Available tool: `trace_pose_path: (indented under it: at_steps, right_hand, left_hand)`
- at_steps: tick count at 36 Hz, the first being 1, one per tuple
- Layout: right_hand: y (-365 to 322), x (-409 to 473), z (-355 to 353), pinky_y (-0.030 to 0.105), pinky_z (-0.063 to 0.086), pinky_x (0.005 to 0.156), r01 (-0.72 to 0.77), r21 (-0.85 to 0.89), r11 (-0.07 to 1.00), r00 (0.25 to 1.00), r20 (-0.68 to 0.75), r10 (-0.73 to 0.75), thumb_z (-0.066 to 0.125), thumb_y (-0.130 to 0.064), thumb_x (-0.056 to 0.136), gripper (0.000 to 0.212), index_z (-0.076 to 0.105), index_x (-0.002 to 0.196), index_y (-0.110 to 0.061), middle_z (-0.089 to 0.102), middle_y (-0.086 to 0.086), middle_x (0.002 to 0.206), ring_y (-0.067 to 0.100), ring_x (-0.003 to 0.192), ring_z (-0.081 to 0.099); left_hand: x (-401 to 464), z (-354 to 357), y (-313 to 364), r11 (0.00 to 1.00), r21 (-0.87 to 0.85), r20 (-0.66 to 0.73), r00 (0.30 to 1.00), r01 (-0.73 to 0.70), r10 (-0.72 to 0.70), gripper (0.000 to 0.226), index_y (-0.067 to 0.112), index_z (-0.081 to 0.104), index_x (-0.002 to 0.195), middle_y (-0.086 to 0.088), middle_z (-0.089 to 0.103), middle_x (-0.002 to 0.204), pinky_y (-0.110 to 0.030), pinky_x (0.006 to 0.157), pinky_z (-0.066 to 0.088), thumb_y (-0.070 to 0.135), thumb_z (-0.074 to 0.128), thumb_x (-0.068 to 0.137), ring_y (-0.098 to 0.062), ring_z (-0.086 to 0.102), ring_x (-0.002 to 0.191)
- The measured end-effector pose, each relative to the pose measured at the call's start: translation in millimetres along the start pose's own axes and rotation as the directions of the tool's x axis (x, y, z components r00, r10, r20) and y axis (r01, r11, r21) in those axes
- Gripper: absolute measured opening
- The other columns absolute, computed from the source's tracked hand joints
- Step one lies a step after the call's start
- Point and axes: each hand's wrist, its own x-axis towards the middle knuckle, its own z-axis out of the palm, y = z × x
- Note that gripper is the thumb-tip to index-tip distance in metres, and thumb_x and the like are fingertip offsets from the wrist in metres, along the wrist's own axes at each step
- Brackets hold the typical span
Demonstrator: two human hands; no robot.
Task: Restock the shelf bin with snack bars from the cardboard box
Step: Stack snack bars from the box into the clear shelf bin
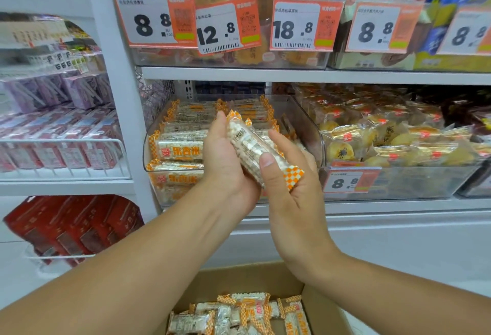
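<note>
At six o'clock, nearest, the open brown cardboard box [255, 279] holds a loose heap of orange-checked, clear-wrapped puffed-rice snack bars [239, 313]. Above it both hands carry a small stack of the same bars [252, 148]. The left hand [225, 159] cups the stack from the side, fingers curled behind it. The right hand [289, 175] clamps it, thumb pressed on top.

The stack would go in best if kept flat and squared, label facing outward like the rows already there.

At twelve o'clock, the clear plastic shelf bin [316, 132] is packed on its left. Open room seems to lie at its right, beside the clear wall. The white shelf [292, 75] overhead limits lift.
</note>
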Motion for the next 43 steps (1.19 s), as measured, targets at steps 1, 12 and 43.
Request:
trace_pose_path:
  at_steps: [1, 12, 43]
  right_hand:
    - [1, 1, 0, 0.027, 0.042, 0.110, 0.018, -0.014, 1.000, 1.000, -0.017, -0.018, 0.048, -0.064, 0.088, 0.053, 0.058, 0.135, -0.042, 0.049, -0.020, 0.132, -0.002, 0.128, 0.048]
    - [-2, 13, -13, 0.013, 0.040, 0.102, 0.154, -0.196, 0.968, 0.985, 0.106, -0.136, 0.063, -0.041, 0.089, 0.046, 0.062, 0.133, -0.030, 0.053, -0.019, 0.129, -0.001, 0.125, 0.050]
    - [-1, 90, -54, 0.022, 0.047, 0.087, 0.048, -0.398, 0.916, 0.999, 0.021, -0.043, 0.067, -0.041, 0.093, 0.028, 0.074, 0.118, -0.031, 0.072, -0.021, 0.108, -0.005, 0.102, 0.063]
  left_hand:
    - [0, 0, -2, 1.000, -0.019, -0.007, 1.000, 0.002, -0.002, 0.071, 0.000, 0.066, 0.114, -0.023, 0.071, 0.105, -0.051, 0.094, 0.053, 0.065, 0.046, 0.094, -0.038, 0.070, 0.102]
    - [-5, -8, 19, 0.992, -0.120, 0.110, 0.993, 0.051, -0.037, 0.078, -0.007, 0.062, 0.121, -0.031, 0.067, 0.116, -0.055, 0.087, 0.052, 0.063, 0.054, 0.088, -0.044, 0.067, 0.105]
    - [32, -27, 46, 0.179, 0.879, 0.269, 0.771, -0.441, 0.578, 0.038, 0.023, 0.051, 0.135, 0.009, 0.059, 0.114, -0.040, 0.095, 0.050, 0.046, 0.046, 0.104, -0.011, 0.059, 0.103]
